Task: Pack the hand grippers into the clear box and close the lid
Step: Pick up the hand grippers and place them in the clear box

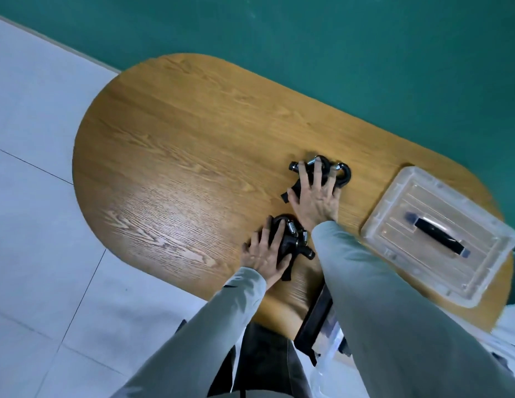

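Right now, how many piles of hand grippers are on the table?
2: one pile under the left hand near the table's front edge, another under the right hand farther back. Individual grippers overlap, uncountable.

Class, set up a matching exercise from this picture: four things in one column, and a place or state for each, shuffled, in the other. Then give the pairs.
1. left hand
2. right hand
3. clear lid
4. table

A. wooden, with rounded ends
B. lying flat, black handle on top
C. on the nearer hand grippers
D. on the farther hand grippers

Pairs: 1-C, 2-D, 3-B, 4-A
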Demonstrator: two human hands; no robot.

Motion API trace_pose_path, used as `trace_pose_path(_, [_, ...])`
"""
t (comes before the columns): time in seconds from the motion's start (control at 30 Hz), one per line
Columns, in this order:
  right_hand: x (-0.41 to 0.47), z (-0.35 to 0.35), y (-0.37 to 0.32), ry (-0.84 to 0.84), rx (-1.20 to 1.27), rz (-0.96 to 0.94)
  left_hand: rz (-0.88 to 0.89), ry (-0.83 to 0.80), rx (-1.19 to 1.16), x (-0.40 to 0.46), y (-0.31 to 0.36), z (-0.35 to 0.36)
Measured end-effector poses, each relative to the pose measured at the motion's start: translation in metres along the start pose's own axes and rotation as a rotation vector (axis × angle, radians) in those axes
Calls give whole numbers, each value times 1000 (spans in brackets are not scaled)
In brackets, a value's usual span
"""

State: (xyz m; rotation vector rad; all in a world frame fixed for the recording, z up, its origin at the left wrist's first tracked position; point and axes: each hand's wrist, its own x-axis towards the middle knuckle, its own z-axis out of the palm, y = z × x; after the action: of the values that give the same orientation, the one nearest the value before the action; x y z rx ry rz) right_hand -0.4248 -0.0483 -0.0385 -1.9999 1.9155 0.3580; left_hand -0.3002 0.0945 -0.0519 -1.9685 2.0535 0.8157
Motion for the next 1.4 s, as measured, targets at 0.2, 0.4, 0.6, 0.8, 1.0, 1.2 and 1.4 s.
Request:
trace_pose_path(0.2, [10, 16, -13, 14, 41, 82, -7, -6, -33, 1, 1, -2])
trace_pose_path(0.4, [18, 14, -22, 16, 97, 163, -1, 7, -26, 2, 2, -2])
trace_pose_path(0.6, [15, 16, -19, 18, 98, 141, 12, 30, 30, 3, 2, 0])
trace_pose_path(0.8, [9, 7, -5, 6, 162, 82, 15, 70, 38, -1, -8, -5])
trace_pose_path(1.0, [-13, -15, 1, 33, 209, 36, 11, 35, 84, -13, -15, -22])
trace_pose_path(1.2, [-49, -50, 12, 57, 205, 12, 11, 28, 85, -20, -7, -47])
trace_pose_path(1.4, [-104, -82, 16, 126, 246, 67, 24, 93, 116, -49, 18, -79])
